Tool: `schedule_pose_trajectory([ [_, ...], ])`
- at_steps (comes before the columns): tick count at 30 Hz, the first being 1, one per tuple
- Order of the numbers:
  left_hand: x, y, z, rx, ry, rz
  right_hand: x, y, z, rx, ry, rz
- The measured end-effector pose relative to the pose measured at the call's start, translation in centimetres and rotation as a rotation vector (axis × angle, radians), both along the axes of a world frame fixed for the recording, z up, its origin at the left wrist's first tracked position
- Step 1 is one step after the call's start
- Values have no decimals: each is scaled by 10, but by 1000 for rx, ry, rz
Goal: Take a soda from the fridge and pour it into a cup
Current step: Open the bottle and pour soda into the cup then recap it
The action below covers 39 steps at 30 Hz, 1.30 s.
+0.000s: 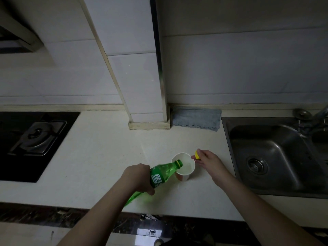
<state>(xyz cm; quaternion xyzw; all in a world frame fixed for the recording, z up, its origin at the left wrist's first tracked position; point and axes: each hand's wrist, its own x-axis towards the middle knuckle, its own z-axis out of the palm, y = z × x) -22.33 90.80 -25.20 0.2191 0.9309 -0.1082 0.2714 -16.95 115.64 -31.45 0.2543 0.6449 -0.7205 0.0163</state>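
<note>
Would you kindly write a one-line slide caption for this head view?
Left hand tips a green soda bottle over a paper cup while the right hand holds the yellow cap.

Bottle [162, 173]: glossy translucent green plastic. Cap [197, 155]: yellow plastic. Cup [183, 166]: matt white paper. Counter [99, 153]: smooth pale matt stone look. Sink [276, 157]: brushed metal. Cloth [196, 119] at counter's back edge: grey, nubby. Hob [35, 144]: glossy black.

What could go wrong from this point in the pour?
The tilted green plastic soda bottle has its mouth just over the near rim of the white paper cup; soda may spill onto the pale countertop. The right hand pinches the yellow cap and touches only the rim, so the cup could tip.
</note>
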Motion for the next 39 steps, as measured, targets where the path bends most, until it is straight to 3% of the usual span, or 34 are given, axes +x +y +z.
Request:
schedule_pose_trajectory([
  [39, -2, 3, -1, -18, -13, -4, -3, -3, -1, 46, -36, -7],
])
